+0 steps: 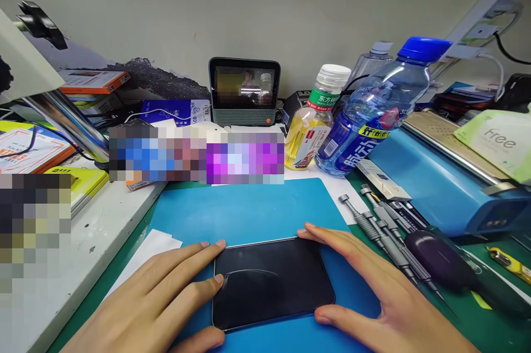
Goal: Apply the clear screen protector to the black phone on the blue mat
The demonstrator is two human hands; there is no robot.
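A smartphone (274, 284) with a dark, unlit screen lies lengthwise across a blue mat (249, 206). A thin curved bright line shows on its glass. My left hand (166, 297) holds its left end: fingertips touch the far edge and left side, and the thumb is at the near corner. On the right, my right hand (369, 286) spans the phone, with the index finger at the far edge and the thumb at the near right corner. Both palms stay off the screen.
Several screwdrivers (385, 231) lie at the right beside a blue machine (440, 176). A tea bottle (311, 120) and a large blue-capped bottle (373, 109) stand behind the mat. A small display (244, 90) is at the wall. A metal post (78, 126) rises left.
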